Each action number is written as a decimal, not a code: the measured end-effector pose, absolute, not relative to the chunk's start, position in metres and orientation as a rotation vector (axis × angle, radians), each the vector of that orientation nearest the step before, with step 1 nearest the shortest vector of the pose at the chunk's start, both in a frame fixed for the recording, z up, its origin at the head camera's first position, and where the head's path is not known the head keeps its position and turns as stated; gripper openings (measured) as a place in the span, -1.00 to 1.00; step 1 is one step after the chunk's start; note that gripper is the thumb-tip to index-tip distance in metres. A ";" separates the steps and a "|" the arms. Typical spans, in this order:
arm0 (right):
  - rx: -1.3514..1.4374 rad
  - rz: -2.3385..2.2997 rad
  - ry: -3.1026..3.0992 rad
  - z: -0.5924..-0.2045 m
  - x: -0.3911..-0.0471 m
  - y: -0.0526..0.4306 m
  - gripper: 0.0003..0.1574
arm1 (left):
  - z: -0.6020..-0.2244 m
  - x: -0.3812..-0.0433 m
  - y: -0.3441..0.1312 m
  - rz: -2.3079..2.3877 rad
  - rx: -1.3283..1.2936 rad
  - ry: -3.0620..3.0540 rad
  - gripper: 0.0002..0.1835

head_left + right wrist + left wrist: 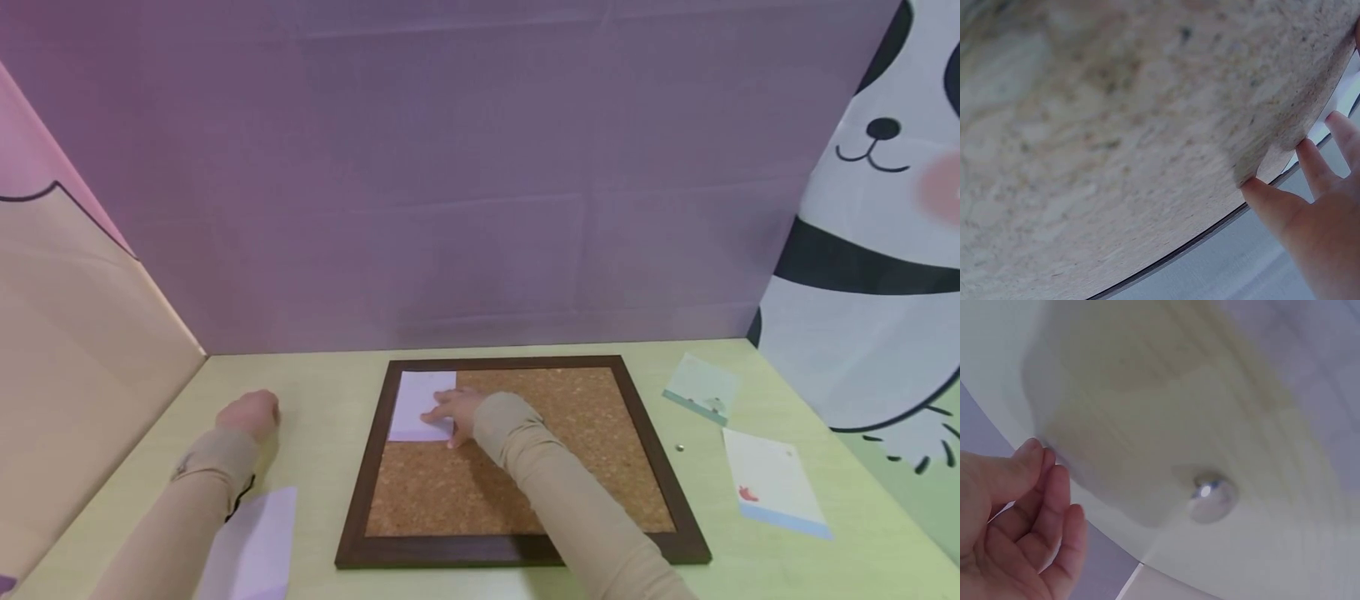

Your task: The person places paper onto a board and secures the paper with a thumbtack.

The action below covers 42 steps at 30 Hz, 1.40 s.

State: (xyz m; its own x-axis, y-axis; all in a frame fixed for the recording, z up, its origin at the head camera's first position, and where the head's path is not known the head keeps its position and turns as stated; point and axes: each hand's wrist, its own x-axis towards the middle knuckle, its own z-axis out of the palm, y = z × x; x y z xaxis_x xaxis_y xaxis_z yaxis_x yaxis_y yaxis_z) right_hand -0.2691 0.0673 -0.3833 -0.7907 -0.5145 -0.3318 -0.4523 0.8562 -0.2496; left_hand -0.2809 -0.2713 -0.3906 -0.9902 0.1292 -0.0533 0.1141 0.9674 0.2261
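My right hand [459, 410] spreads its fingers over the right edge of a lavender sheet of paper [408, 404] at the upper left of a framed cork board [427, 492]. In the right wrist view its fingertips [1249, 182] touch the cork and the paper's edge. My left hand [251, 412] is low over the table, left of the board. In the left wrist view its thumb and forefinger [1034, 464] meet around a small grey thing, too small to name. Nearby on the table sits a round silver thumbtack [1213, 497].
Another lavender sheet [255, 542] lies under my left forearm. Right of the board are a small silver tack [680, 447], a pale green notepaper [701, 385] and a white notepaper with a blue edge [776, 483]. A purple cloth wall [480, 183] stands behind the table.
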 end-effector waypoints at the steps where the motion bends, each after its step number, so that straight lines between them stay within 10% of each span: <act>1: -0.718 -0.217 2.641 -0.383 -0.268 0.067 -0.18 | -0.390 -0.281 -0.271 0.351 0.192 3.058 -0.91; 42: -0.733 -0.182 2.646 -0.382 -0.270 0.068 -0.21 | -0.394 -0.290 -0.237 1.024 0.193 2.932 -0.80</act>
State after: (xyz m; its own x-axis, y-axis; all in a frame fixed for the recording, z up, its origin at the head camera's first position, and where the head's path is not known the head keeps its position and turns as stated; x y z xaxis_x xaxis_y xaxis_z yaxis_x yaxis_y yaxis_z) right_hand -0.2700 0.0679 -0.3825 -0.7883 -0.5184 -0.3316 -0.4682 0.8549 -0.2234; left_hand -0.2905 -0.2370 -0.3939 -0.9918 0.1268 0.0127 0.1071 0.7756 0.6220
